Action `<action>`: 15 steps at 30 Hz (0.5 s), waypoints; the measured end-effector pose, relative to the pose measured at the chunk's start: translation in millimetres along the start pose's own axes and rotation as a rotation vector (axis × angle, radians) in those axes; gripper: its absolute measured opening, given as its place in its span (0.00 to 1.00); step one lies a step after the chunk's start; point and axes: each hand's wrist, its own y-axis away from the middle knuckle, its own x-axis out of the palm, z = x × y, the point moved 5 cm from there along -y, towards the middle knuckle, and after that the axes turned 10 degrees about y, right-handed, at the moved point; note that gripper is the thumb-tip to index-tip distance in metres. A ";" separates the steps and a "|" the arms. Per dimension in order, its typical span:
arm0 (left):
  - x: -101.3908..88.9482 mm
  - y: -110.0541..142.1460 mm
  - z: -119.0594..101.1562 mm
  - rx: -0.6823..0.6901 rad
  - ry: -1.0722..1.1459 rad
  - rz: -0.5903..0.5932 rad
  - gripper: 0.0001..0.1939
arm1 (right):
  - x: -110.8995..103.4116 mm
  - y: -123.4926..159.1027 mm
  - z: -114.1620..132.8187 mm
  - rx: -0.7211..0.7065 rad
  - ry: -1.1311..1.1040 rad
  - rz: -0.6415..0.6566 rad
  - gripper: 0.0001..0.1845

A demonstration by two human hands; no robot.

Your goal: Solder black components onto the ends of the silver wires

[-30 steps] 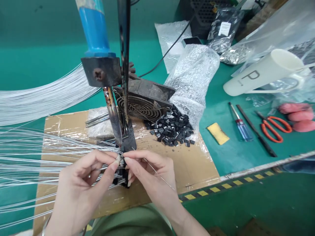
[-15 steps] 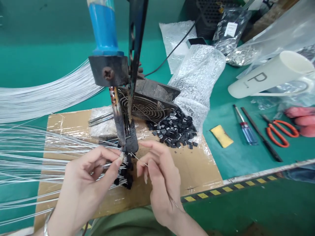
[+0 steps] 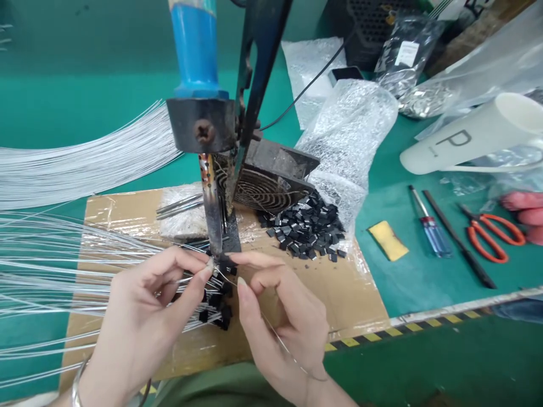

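A soldering iron with a blue handle [image 3: 195, 51] hangs point-down in a black clamp [image 3: 201, 125]. Just under its hot tip [image 3: 215, 243], my left hand [image 3: 148, 311] pinches something small and pale between thumb and forefinger, too small to name. My right hand [image 3: 288, 308] holds thin solder wire [image 3: 275, 334], which runs across the palm and past the thumb to the tip. Its forefinger reaches out close to the tip. Beneath the hands lie several black connectors [image 3: 220, 311] on the ends of white wires [image 3: 91, 308].
A small fan [image 3: 271, 189] stands behind the iron, beside a heap of black connectors [image 3: 311, 229] on the cardboard [image 3: 339, 294]. To the right are a yellow sponge [image 3: 388, 240], a screwdriver [image 3: 430, 226], a black rod [image 3: 460, 240], red-handled pliers [image 3: 494, 234] and a white mug [image 3: 462, 141].
My right hand has come closer to my left, its forefinger now stretched toward the iron tip and more solder wire showing along the palm. The whole view has shifted slightly.
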 end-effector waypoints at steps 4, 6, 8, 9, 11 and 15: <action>-2.4 -2.1 -1.1 0.015 0.000 0.011 0.05 | 3.1 3.4 -3.8 0.079 -0.096 0.037 0.12; -2.8 -3.6 -2.6 0.023 -0.013 0.015 0.06 | 4.4 3.7 -5.7 0.109 -0.119 0.033 0.13; -2.6 -5.0 -4.1 0.022 -0.028 0.024 0.07 | 5.6 2.7 -8.4 0.153 -0.151 0.022 0.13; -2.3 -5.7 -4.7 0.017 -0.033 0.032 0.07 | 6.1 1.8 -9.7 0.174 -0.168 0.018 0.13; -1.6 -7.3 -5.8 0.005 -0.028 0.049 0.07 | 7.0 -0.1 -11.7 0.202 -0.192 0.013 0.13; -1.7 -12.0 -8.6 0.004 0.011 0.044 0.06 | 9.2 -3.3 -13.3 0.214 -0.208 0.032 0.13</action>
